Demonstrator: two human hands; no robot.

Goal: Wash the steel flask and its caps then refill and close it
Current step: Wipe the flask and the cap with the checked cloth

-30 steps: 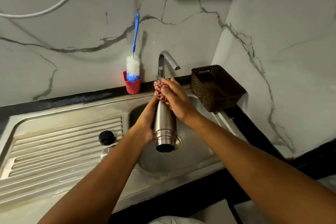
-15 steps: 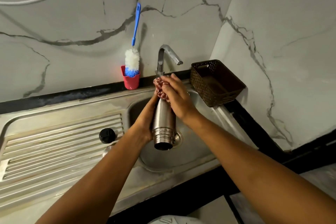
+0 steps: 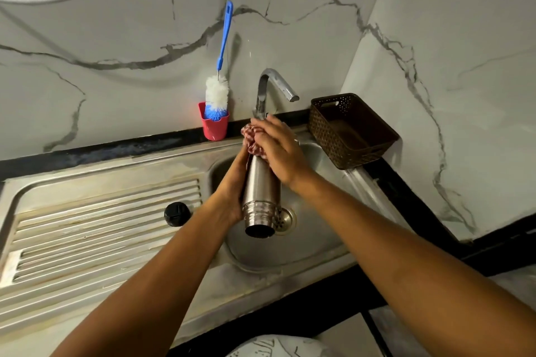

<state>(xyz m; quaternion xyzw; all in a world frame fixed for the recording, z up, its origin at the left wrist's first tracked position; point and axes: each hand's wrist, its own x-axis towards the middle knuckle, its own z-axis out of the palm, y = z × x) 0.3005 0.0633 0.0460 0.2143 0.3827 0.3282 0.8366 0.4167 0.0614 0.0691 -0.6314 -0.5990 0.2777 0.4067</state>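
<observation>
The steel flask (image 3: 261, 185) is held over the sink basin (image 3: 319, 240), open mouth toward the camera, base raised toward the tap (image 3: 272, 81). Its body is gripped by the left hand (image 3: 232, 182); a red-and-white cloth (image 3: 252, 139) is clasped over the base by the right hand (image 3: 278, 148). A black cap (image 3: 177, 213) is laid on the ribbed drainboard (image 3: 101, 226). A bottle brush (image 3: 217, 93) is stood in a red cup (image 3: 214, 127), and a brown basket (image 3: 327, 136) is set beside the tap.

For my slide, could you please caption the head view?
Left hand holds steel flask over sink; right hand grips a scrubber.
</observation>
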